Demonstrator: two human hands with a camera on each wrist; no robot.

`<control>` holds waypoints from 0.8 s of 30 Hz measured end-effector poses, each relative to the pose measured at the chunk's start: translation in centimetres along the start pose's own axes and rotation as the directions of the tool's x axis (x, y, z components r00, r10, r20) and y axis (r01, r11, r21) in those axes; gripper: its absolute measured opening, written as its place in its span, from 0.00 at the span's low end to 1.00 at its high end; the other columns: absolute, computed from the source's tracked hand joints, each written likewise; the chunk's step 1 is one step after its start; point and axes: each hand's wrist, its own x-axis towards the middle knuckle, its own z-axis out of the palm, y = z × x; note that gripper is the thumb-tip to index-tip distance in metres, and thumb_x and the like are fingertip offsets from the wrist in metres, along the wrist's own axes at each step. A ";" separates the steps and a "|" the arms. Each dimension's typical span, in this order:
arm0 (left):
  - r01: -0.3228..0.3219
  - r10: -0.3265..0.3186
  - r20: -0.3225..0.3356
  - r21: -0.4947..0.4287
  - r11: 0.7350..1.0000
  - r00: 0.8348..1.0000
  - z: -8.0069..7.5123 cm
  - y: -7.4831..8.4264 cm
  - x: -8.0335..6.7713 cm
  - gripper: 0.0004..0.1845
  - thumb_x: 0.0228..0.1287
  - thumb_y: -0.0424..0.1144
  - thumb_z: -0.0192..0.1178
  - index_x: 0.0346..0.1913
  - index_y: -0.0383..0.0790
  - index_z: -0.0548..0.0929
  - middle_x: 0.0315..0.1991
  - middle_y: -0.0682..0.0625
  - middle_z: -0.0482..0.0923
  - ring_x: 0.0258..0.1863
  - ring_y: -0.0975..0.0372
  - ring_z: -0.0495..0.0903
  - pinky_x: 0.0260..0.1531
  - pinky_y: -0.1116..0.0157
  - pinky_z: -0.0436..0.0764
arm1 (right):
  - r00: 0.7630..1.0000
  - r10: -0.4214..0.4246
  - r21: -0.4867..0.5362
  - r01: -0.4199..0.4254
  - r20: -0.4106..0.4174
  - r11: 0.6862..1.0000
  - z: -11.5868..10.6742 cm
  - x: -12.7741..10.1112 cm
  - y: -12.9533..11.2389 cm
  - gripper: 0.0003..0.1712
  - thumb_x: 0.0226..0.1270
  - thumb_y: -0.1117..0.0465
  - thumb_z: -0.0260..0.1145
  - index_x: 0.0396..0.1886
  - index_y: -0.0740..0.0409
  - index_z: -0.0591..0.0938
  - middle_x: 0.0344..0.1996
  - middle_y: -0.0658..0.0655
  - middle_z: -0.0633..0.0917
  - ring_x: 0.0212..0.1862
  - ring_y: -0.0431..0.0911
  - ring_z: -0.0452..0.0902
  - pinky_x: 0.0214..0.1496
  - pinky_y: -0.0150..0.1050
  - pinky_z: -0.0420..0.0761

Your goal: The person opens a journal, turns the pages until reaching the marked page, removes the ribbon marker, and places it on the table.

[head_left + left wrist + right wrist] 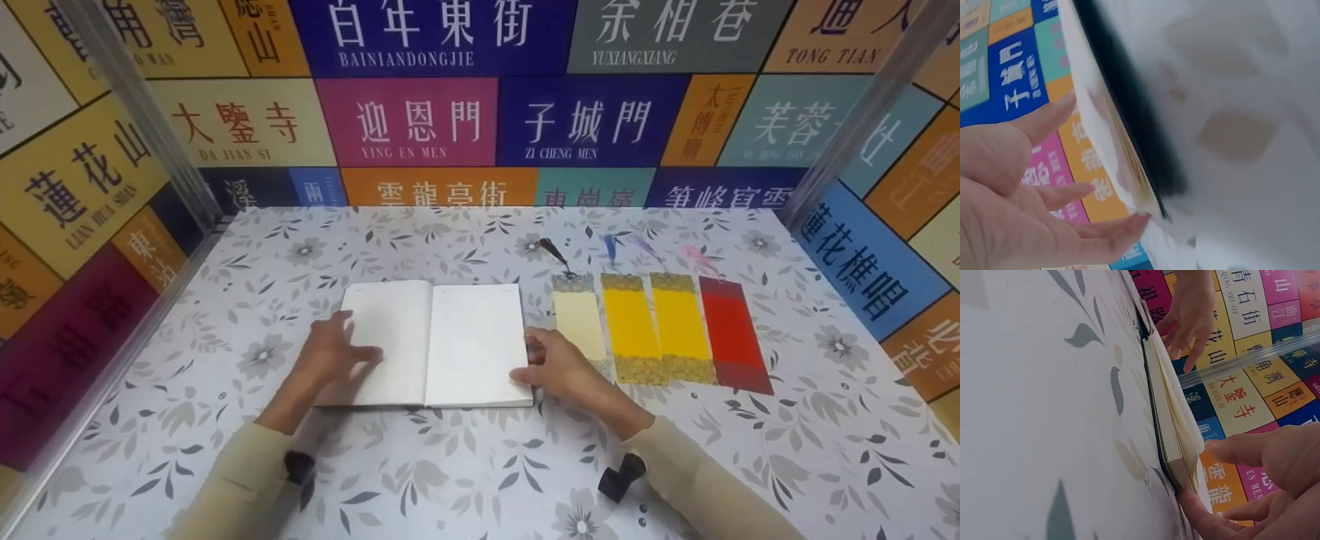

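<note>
An open notebook [476, 337] with blank pages lies on the table, its dark cover [1123, 107] showing along the edge in the left wrist view. My left hand [330, 352] is at its left side, thumb over the left page and fingers spread along the outer edge. On the other side, my right hand [566, 371] holds the right edge, with the thumb on the page and a fingertip [1188, 498] against the side of the page block.
Right of the notebook lie a cream bookmark [577, 319], two yellow bookmarks [632, 322] and a red bookmark [731, 322], all with tassels. A floral cloth [450, 465] covers the table. Panels of colourful place-name signs [420, 120] stand around its back and sides.
</note>
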 end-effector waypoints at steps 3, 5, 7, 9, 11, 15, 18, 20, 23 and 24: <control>0.035 -0.035 0.013 -0.069 0.997 0.999 -1.5 -0.3 -0.1 0.41 0.67 0.39 0.63 0.75 0.25 0.56 0.73 0.27 0.61 0.72 0.39 0.66 0.73 0.47 0.67 | 0.999 -0.026 -0.072 0.025 -0.022 0.997 0.3 -0.1 0.0 0.42 0.56 0.69 0.75 0.71 0.63 0.71 0.55 0.62 0.82 0.51 0.49 0.80 0.51 0.39 0.85; 0.060 -0.057 0.025 -0.101 0.993 0.998 -2.4 -0.3 -0.3 0.37 0.70 0.38 0.58 0.75 0.23 0.56 0.72 0.28 0.63 0.69 0.40 0.69 0.69 0.48 0.73 | 0.999 -0.043 -0.102 0.040 -0.028 0.994 0.4 -0.1 0.1 0.42 0.54 0.70 0.76 0.70 0.64 0.72 0.55 0.62 0.80 0.51 0.49 0.79 0.53 0.40 0.84; 0.064 -0.062 0.024 -0.113 0.991 0.998 -3.1 -0.1 -0.4 0.34 0.73 0.36 0.54 0.74 0.21 0.58 0.72 0.27 0.64 0.68 0.40 0.71 0.67 0.49 0.75 | 0.998 -0.046 -0.115 0.041 -0.035 0.992 0.4 -0.1 0.3 0.43 0.52 0.71 0.77 0.70 0.64 0.72 0.56 0.63 0.78 0.51 0.50 0.78 0.54 0.41 0.83; 0.047 -0.047 0.001 -0.113 0.992 0.999 -3.7 0.1 -0.5 0.32 0.73 0.35 0.53 0.73 0.21 0.59 0.71 0.28 0.65 0.69 0.40 0.70 0.68 0.49 0.74 | 0.999 -0.031 -0.097 0.028 -0.037 0.995 0.3 -0.1 0.4 0.44 0.51 0.71 0.77 0.71 0.65 0.71 0.56 0.63 0.78 0.51 0.50 0.78 0.54 0.41 0.83; 0.041 -0.044 -0.022 -0.129 0.991 0.999 -4.1 0.4 -0.6 0.29 0.73 0.33 0.53 0.72 0.23 0.63 0.70 0.29 0.68 0.69 0.42 0.71 0.67 0.50 0.75 | 0.999 -0.011 -0.065 0.009 -0.031 0.998 0.2 0.1 0.5 0.45 0.51 0.70 0.78 0.71 0.65 0.71 0.56 0.63 0.79 0.52 0.50 0.79 0.53 0.39 0.84; 0.000 -0.013 -0.083 -0.164 0.987 0.996 -4.6 1.3 -1.1 0.25 0.72 0.31 0.54 0.70 0.28 0.70 0.65 0.32 0.75 0.63 0.46 0.78 0.60 0.55 0.81 | 1.000 0.009 0.005 -0.009 0.001 1.000 -0.2 0.4 0.7 0.44 0.53 0.71 0.76 0.72 0.65 0.70 0.56 0.62 0.82 0.54 0.50 0.79 0.52 0.36 0.84; -0.040 0.019 -0.100 -0.210 0.977 0.995 -4.8 2.1 -1.4 0.24 0.72 0.32 0.56 0.68 0.31 0.73 0.63 0.34 0.78 0.59 0.48 0.81 0.56 0.58 0.84 | 1.000 0.010 0.014 -0.010 0.011 1.000 -0.5 0.4 0.8 0.40 0.56 0.70 0.74 0.71 0.65 0.71 0.55 0.62 0.82 0.52 0.50 0.79 0.50 0.35 0.84; -0.058 0.035 -0.092 -0.258 0.964 0.995 -4.9 2.8 -1.5 0.24 0.71 0.32 0.57 0.69 0.32 0.73 0.63 0.34 0.78 0.59 0.48 0.81 0.55 0.60 0.85 | 1.000 0.018 0.028 -0.019 0.020 0.999 -0.7 0.4 0.8 0.36 0.61 0.68 0.72 0.70 0.64 0.72 0.54 0.62 0.82 0.51 0.50 0.80 0.48 0.36 0.86; -0.070 0.049 -0.073 -0.327 0.942 0.996 -4.8 3.7 -1.5 0.24 0.71 0.33 0.58 0.69 0.35 0.74 0.63 0.37 0.78 0.58 0.50 0.81 0.53 0.62 0.86 | 0.998 0.053 0.083 -0.056 0.038 0.995 -0.9 0.3 0.6 0.31 0.71 0.60 0.65 0.71 0.63 0.72 0.58 0.64 0.81 0.54 0.52 0.82 0.48 0.38 0.88; -0.078 0.056 -0.072 -0.349 0.934 0.996 -4.7 4.0 -1.5 0.24 0.71 0.34 0.58 0.69 0.36 0.75 0.63 0.37 0.78 0.57 0.51 0.81 0.52 0.63 0.86 | 0.997 0.063 0.111 -0.068 0.048 0.991 -1.0 0.2 0.5 0.30 0.73 0.58 0.63 0.71 0.63 0.71 0.59 0.65 0.81 0.55 0.53 0.82 0.48 0.39 0.89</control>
